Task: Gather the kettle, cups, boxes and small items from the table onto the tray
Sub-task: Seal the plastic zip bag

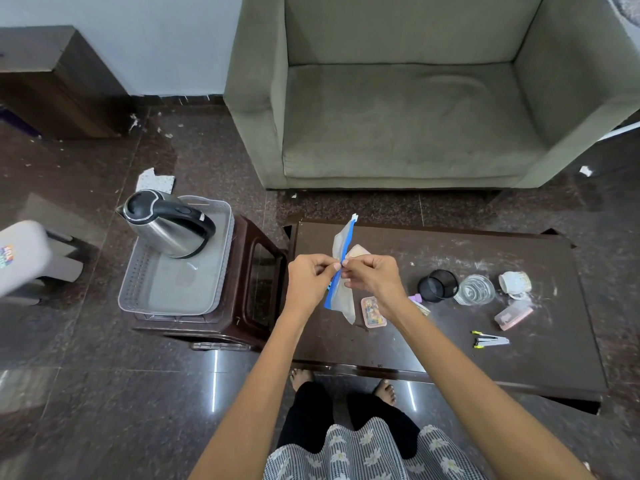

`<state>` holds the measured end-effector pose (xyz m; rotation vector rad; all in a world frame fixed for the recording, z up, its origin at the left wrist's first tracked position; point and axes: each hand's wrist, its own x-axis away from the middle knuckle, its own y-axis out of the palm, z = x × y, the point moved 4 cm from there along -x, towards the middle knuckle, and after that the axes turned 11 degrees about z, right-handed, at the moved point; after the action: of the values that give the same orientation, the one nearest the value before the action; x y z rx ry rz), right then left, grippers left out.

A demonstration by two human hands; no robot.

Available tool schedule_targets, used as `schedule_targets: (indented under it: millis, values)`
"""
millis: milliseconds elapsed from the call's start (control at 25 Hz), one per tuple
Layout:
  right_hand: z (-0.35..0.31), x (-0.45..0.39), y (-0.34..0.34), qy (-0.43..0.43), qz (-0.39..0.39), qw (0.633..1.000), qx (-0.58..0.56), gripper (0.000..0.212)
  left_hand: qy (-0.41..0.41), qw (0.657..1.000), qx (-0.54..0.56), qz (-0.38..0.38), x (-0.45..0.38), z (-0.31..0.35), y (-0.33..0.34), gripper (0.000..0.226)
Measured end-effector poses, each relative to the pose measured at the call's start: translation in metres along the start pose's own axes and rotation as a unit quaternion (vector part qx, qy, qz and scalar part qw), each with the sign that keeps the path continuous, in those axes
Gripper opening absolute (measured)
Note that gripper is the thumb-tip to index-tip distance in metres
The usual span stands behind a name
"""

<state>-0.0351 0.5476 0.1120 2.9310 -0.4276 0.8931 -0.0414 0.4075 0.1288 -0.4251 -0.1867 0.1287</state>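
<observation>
Both hands hold a clear plastic zip bag [343,268] upright above the left end of the dark tabletop [450,341]; its long axis runs from near-left to far-right, the blue seal strip along its left edge and the white end pointing away toward the sofa [398,116]. The left hand [308,282] pinches the blue strip between thumb and fingertips, a narrow grip; the right hand [372,277] pinches the same strip just beside it, fingers curled. Something pale and flat shows inside the bag.

The steel kettle [166,226], shiny with a black lid and handle, stands at the far end of the grey perforated plastic tray [138,289], spout pointing left. The tray rests on a brown stool [256,271] just left of the tabletop.

On the tabletop lie a small clear box [373,311] with colourful contents, a black mesh cup [437,285], a glass tumbler [475,289] on its side, a white patterned cup [515,282] tipped over, a pink box [513,315] and pens [490,340] with yellow tips pointing left. No writing is readable
</observation>
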Motion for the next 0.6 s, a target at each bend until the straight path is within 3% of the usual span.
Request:
schedule_targets:
  millis: [160, 320, 480, 600]
  values:
    - [0.0, 0.001, 0.006, -0.034, 0.056, 0.993, 0.097, 0.014, -0.02, 0.999, -0.025, 0.02, 0.006, -0.009, 0.009, 0.009]
    - [0.002, -0.003, 0.008, -0.017, 0.046, 0.997, 0.055, 0.013, -0.039, 0.996, -0.026, 0.073, 0.008, -0.02, 0.01, 0.007]
    - [0.006, -0.003, 0.012, 0.006, 0.041, 0.998, 0.046, 0.018, -0.059, 0.996, 0.026, 0.069, 0.011, -0.018, 0.008, 0.01]
    - [0.008, -0.003, 0.012, -0.012, 0.084, 0.995, 0.06, 0.025, -0.009, 0.997, -0.014, 0.073, 0.011, -0.012, 0.006, 0.02]
